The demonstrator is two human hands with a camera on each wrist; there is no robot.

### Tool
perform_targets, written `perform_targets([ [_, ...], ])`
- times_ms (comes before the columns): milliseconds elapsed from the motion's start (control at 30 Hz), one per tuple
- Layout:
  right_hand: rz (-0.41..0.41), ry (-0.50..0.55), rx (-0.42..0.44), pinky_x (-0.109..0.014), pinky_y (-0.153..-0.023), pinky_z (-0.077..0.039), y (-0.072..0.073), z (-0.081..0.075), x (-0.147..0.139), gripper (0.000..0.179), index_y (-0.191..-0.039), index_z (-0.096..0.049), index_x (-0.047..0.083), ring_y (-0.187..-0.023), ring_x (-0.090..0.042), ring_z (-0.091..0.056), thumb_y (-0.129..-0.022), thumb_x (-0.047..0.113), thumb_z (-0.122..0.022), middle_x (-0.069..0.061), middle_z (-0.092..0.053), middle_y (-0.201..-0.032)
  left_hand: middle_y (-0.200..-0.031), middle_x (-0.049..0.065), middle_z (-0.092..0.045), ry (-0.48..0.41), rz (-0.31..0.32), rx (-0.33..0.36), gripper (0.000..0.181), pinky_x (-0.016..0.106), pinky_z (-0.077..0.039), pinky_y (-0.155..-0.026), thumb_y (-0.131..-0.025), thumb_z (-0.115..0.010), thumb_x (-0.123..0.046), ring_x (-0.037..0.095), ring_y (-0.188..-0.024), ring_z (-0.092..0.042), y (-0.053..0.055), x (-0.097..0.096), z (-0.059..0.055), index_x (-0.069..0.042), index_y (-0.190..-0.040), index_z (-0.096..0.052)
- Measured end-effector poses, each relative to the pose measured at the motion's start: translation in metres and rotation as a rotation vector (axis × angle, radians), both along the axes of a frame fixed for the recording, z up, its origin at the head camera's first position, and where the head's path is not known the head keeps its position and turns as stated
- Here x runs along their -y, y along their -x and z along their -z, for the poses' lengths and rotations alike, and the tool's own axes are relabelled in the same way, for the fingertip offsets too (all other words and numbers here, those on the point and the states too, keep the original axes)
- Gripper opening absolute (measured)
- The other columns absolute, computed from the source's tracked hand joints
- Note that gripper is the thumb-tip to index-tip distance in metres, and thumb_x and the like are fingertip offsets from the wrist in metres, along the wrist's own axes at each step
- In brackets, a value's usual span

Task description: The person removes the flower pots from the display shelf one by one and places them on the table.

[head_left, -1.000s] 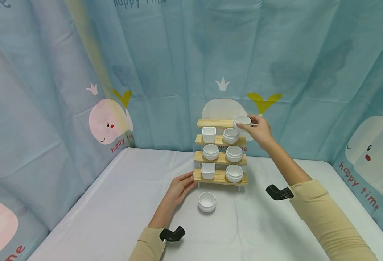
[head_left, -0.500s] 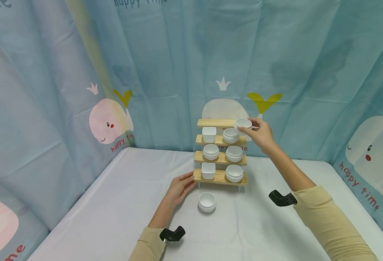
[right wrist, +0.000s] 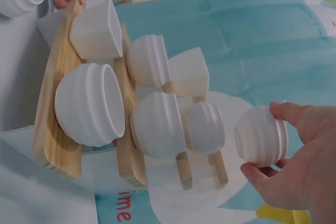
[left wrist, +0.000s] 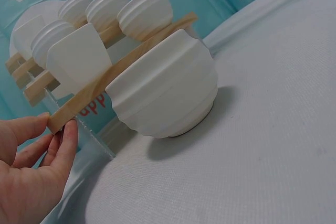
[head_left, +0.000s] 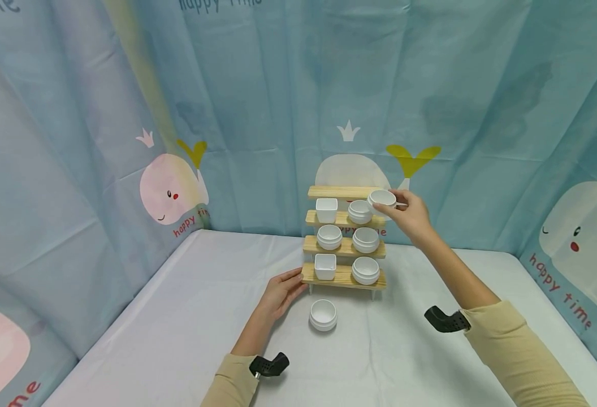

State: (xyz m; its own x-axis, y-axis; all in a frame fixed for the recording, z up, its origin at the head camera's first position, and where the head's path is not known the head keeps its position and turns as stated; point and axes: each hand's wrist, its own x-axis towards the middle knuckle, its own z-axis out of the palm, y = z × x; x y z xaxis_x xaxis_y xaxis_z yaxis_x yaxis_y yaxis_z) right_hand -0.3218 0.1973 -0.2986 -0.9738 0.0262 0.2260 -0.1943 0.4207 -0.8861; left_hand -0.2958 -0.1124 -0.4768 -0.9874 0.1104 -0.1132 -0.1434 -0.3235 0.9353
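Held bowl (head_left: 381, 199) lower, mouth upward

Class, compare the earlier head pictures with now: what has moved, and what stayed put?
The right hand, holding a white bowl, has moved slightly down and rightward in the head view. Nothing was newly grasped or released. The left hand still holds the shelf; the other bowls stayed put.

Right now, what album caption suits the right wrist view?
A right hand holds a white bowl near a tiered wooden stand bearing more.

bowls (right wrist: 258, 136): smooth, ceramic-looking | shelves (head_left: 344, 193): grained wood | tablecloth (head_left: 212, 299): matt, woven
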Motion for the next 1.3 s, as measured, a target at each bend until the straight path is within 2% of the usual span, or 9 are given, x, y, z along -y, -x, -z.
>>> perform_targets([
  [267, -0.014, 0.028, 0.002, -0.027, -0.098, -0.050, -0.007, 0.005, -0.002, 0.072, -0.158, -0.042, -0.003, -0.136, -0.039, -0.053, -0.101, 0.028, -0.075, -0.024, -0.051, -0.154, -0.150, 0.035, -0.050, -0.001, 0.001, 0.002, 0.042, 0.029, -0.059, -0.102, -0.109, -0.053, 0.001, 0.025, -0.121, -0.066, 0.000, 0.001, 0.001, 0.014, -0.149, -0.048],
  [567, -0.045, 0.063, 0.012, -0.011, -0.086, -0.048, -0.015, 0.010, -0.001, 0.074, -0.159, -0.041, -0.001, -0.137, -0.037, -0.053, -0.101, 0.030, -0.074, -0.023, -0.050, -0.155, -0.150, 0.035, -0.050, -0.007, -0.002, 0.004, 0.042, 0.029, -0.059, -0.102, -0.109, -0.053, 0.001, 0.024, -0.120, -0.067, 0.000, 0.000, 0.001, 0.015, -0.148, -0.049],
  [900, -0.037, 0.080, -0.003, -0.008, -0.085, -0.050, -0.022, 0.020, -0.003, 0.070, -0.157, -0.043, -0.001, -0.115, -0.017, -0.059, -0.101, 0.029, -0.074, -0.022, -0.052, -0.150, -0.150, 0.036, -0.050, 0.001, -0.004, 0.003, 0.041, 0.029, -0.059, -0.103, -0.109, -0.053, 0.001, 0.025, -0.121, -0.066, 0.000, 0.000, 0.001, 0.015, -0.148, -0.049],
  [1033, -0.035, 0.085, -0.025, -0.007, -0.085, -0.050, -0.025, 0.022, -0.003, 0.070, -0.156, -0.044, -0.003, -0.117, -0.020, -0.058, -0.101, 0.027, -0.075, -0.023, -0.053, -0.148, -0.150, 0.036, -0.050, 0.005, -0.003, 0.004, 0.042, 0.029, -0.059, -0.103, -0.109, -0.053, 0.001, 0.024, -0.121, -0.066, -0.001, 0.000, 0.000, 0.015, -0.149, -0.048],
  [1300, -0.028, 0.088, -0.044, -0.004, -0.084, -0.048, -0.035, 0.027, -0.004, 0.070, -0.156, -0.043, -0.004, -0.131, -0.035, -0.054, -0.101, 0.023, -0.075, -0.025, -0.051, -0.149, -0.150, 0.036, -0.050, 0.000, -0.003, 0.001, 0.042, 0.028, -0.059, -0.102, -0.109, -0.053, 0.001, 0.023, -0.120, -0.066, 0.000, 0.000, 0.001, 0.015, -0.149, -0.047],
])
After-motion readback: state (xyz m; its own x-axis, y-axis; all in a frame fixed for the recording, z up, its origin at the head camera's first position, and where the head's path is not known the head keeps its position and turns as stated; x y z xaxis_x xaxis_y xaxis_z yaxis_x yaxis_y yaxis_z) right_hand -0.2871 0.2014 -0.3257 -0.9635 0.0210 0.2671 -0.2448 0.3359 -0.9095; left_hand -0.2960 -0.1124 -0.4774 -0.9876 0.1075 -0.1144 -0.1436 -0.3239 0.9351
